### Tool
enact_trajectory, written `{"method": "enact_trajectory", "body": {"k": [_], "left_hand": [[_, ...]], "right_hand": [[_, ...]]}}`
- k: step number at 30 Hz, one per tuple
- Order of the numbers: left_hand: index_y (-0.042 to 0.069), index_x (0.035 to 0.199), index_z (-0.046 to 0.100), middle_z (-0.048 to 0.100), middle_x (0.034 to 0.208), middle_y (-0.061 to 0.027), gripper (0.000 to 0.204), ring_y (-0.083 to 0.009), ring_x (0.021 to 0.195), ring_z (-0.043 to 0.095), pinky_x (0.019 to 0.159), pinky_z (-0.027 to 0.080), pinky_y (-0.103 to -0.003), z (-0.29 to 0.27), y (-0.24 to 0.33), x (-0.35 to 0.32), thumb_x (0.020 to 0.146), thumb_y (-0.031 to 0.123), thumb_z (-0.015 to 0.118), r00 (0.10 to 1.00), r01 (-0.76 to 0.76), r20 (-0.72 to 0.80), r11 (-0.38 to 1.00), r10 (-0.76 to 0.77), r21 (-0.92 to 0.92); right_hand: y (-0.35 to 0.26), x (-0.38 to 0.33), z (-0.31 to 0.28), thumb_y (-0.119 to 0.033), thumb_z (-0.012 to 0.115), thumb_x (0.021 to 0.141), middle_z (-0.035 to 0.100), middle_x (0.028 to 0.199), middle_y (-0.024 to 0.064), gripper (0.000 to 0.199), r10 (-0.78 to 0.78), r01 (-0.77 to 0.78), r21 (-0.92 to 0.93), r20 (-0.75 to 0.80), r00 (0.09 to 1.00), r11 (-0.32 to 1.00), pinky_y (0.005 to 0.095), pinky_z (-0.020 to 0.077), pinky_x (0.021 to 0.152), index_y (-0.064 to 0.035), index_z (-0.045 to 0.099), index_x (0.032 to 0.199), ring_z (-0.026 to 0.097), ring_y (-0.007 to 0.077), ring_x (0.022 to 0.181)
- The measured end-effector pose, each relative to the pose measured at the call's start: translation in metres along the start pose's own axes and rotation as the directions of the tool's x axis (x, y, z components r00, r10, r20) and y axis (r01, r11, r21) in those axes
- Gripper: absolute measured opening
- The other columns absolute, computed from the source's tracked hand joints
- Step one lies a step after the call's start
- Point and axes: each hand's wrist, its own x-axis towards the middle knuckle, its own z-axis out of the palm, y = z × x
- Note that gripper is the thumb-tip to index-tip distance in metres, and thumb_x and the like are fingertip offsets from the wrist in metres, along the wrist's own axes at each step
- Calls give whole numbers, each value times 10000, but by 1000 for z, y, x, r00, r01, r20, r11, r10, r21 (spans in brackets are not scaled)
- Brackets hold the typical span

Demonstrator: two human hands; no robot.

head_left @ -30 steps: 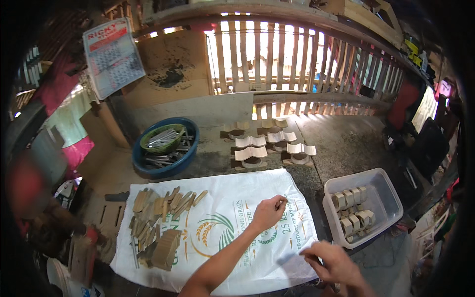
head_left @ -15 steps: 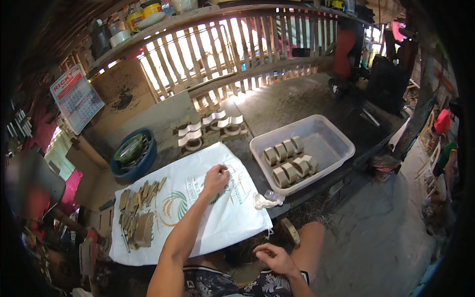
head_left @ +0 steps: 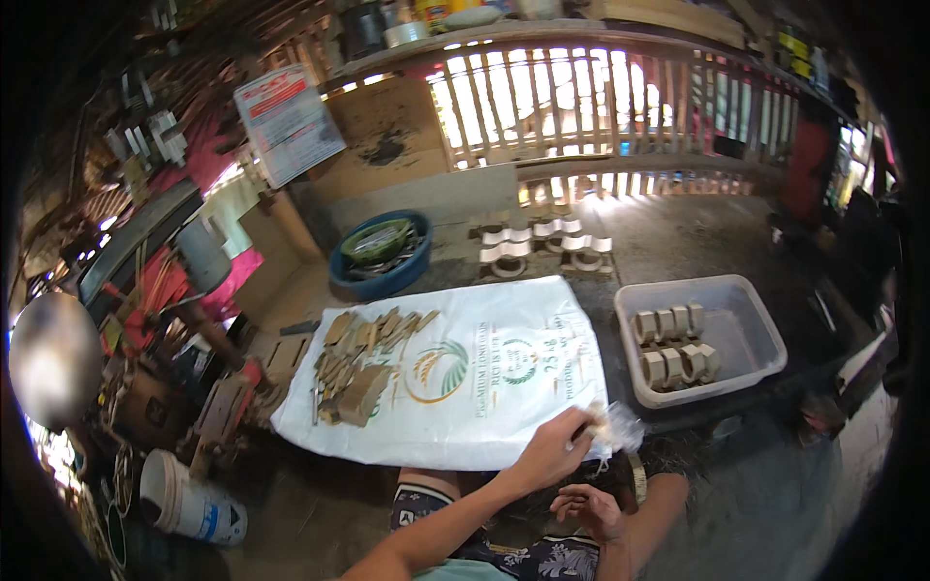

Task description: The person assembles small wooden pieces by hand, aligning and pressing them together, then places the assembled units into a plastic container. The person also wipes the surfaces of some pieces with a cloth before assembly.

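My left hand (head_left: 557,450) is at the right front corner of a white woven sack (head_left: 455,436), its fingers pinched on a small crumpled clear plastic bag (head_left: 625,428) with off-white stuff in it. Just below, above my lap, my right hand (head_left: 593,511) holds nothing that I can see; its fingers are loosely bent and apart. Close behind it, by my knee, stands a narrow curved wooden piece (head_left: 637,476). On the sack's left part lies a pile of small wooden offcuts (head_left: 363,363), with a larger block (head_left: 365,395) in front.
A clear plastic tub (head_left: 746,358) with two rows of ring-shaped wooden pieces (head_left: 683,363) stands right of the sack. Behind it are pale wavy wooden pieces (head_left: 542,242) and a blue basin (head_left: 387,276). A white bucket (head_left: 189,499) lies tilted at lower left.
My left hand has left the middle of the sack and come to the plastic bag at its right corner. My right hand's fingers have spread. The view has turned left.
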Motion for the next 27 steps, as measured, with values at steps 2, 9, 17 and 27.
{"method": "enact_trajectory", "body": {"k": [2,9,17,27], "left_hand": [[-6,1109,634,647,877,-150,195,-235,729,630,685,518,-354,-8,12,-41,916,16,622,987,155,54,982,-150,-110],[-28,1256,609,682,1077,-41,413,-91,975,609,883,510,-274,-18,21,-120,861,3,726,914,406,147,866,-379,-293],[-8,1235,646,699,1021,-160,329,-279,921,694,856,538,-337,-44,20,-81,908,11,678,913,64,408,991,-10,-119],[20,1153,701,683,1031,-142,213,-253,869,672,780,536,-332,-13,49,71,956,70,635,905,-204,352,970,238,-132]], "right_hand": [[8,-1,-2,-518,653,962,635,1261,226,759,-49,51,33,-51,998,998,412,503,978,106,512,1372,643,297,1087],[39,5,52,-325,507,1089,667,1220,108,473,21,-33,-19,-438,899,999,322,526,920,55,555,1365,652,177,1090],[-9,3,94,-124,480,1019,626,1256,288,427,-388,470,43,-502,773,881,479,497,1035,144,486,1352,639,371,1163],[-20,-51,0,-145,599,988,696,982,193,257,-404,493,42,-516,755,869,469,573,768,3,625,1196,695,323,820]]}}
